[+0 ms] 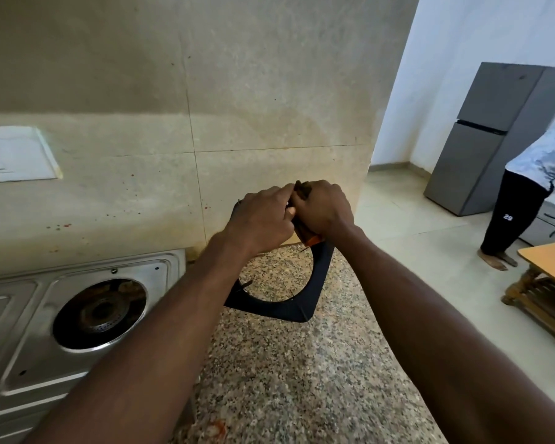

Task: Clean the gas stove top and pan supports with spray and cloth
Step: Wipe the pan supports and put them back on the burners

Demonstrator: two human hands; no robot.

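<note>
While under cloth (311, 240) at one corner, black round-holed pan support (302, 310)

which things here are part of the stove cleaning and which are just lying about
In the job: pan support gripped by the left hand; cloth in the right hand; stove top; burner.
Just about: fridge; wooden table; second person; white wall plate.

Speckled granite countertop (302, 379), stainless gas stove (29, 347) on its left part beside the wall.
</note>
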